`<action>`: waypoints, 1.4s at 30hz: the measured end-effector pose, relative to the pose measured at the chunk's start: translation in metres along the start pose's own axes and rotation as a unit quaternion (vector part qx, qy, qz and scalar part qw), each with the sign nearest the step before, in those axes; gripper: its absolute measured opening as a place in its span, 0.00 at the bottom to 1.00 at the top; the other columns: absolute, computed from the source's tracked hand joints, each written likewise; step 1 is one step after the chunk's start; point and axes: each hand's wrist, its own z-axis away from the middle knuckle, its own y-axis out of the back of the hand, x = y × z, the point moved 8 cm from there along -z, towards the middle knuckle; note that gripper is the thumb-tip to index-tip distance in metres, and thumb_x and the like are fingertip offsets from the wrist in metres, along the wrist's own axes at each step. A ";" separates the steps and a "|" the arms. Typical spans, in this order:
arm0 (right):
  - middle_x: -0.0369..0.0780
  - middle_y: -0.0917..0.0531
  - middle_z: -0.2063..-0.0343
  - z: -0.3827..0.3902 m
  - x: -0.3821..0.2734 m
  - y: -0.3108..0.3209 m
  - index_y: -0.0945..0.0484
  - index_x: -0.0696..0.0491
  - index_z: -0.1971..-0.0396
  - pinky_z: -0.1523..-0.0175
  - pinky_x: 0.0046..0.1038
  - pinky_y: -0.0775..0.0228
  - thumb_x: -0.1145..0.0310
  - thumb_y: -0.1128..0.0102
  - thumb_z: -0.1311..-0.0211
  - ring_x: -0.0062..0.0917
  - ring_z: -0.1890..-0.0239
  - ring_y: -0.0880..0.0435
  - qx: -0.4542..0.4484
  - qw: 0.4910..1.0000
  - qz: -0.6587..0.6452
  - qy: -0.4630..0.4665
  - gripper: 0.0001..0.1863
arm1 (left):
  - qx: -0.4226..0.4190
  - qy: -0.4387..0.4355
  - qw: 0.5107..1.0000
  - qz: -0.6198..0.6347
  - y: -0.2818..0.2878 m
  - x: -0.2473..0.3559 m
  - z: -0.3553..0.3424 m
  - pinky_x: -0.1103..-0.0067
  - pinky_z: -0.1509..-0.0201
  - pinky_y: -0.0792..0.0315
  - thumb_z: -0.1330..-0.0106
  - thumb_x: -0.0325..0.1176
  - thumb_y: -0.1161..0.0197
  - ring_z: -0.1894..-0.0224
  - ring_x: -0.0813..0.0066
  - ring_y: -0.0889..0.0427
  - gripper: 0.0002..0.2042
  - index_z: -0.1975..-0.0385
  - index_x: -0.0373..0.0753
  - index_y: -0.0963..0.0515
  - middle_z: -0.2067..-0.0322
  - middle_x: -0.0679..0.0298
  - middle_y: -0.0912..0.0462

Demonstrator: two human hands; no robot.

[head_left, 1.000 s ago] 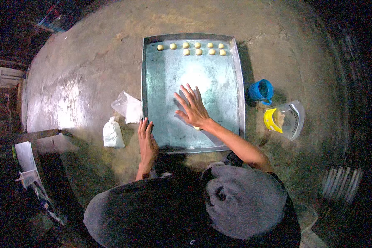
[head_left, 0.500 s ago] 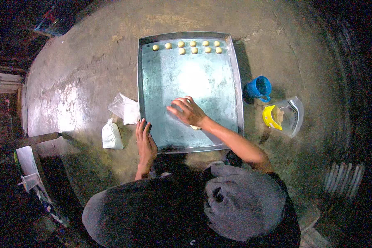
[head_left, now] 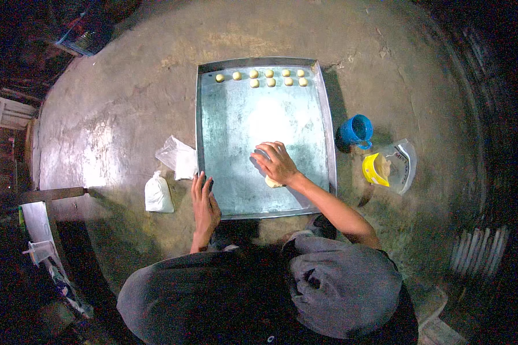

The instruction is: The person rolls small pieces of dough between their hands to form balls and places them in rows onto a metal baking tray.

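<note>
A shallow metal tray (head_left: 236, 121) lies on the floor before me. Along its far end sit several small pale dough balls (head_left: 254, 74) in two rows. My right hand (head_left: 277, 165) is low over the tray's near right half, fingers bent and spread. A pale lump of dough (head_left: 273, 181) shows partly from under its palm; the rest of the lump is covered. At the tray's near left side, my left hand (head_left: 205, 201) rests against the outer wall with its fingers stretched out, holding nothing.
Left of the tray are a knotted bag of white powder (head_left: 158, 193) and a clear plastic bag (head_left: 177, 157). On the right stand a blue mug (head_left: 357, 131) and an opened clear pouch with a yellow panel (head_left: 388, 167). A wooden bar (head_left: 57, 193) juts in from the left.
My right hand has shifted to the right across the tray, and more of the dough lump shows beneath it. My left hand stays at the tray's side. The whole view has shifted slightly.
</note>
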 end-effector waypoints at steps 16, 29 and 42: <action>0.47 0.25 0.56 0.040 0.006 0.019 0.19 0.57 0.60 0.48 0.39 0.28 0.75 0.37 0.45 0.43 0.52 0.24 -0.208 0.936 -0.119 -0.256 0.11 | -0.059 -0.016 0.972 0.227 -0.006 0.060 -0.034 0.63 0.31 0.38 0.36 0.20 0.42 0.35 0.50 0.32 0.16 0.48 0.37 0.23 0.41 0.54 0.26; 0.43 0.17 0.53 -0.034 -0.081 0.130 0.19 0.57 0.55 0.50 0.34 0.22 0.86 0.39 0.49 0.38 0.53 0.17 0.046 0.995 -0.066 -0.060 0.19 | -0.168 0.082 0.913 0.363 -0.038 0.101 -0.075 0.75 0.53 0.21 0.33 0.21 0.41 0.59 0.69 0.13 0.16 0.46 0.30 0.24 0.61 0.54 0.12; 0.52 0.28 0.37 -0.004 -0.108 0.113 0.38 0.61 0.32 0.31 0.37 0.38 0.82 0.52 0.34 0.42 0.32 0.30 0.074 0.934 -0.285 -0.203 0.28 | -0.102 0.203 0.769 0.597 -0.030 0.108 -0.074 0.71 0.36 0.30 0.23 0.39 0.52 0.42 0.63 0.23 0.24 0.32 0.33 0.39 0.42 0.51 0.25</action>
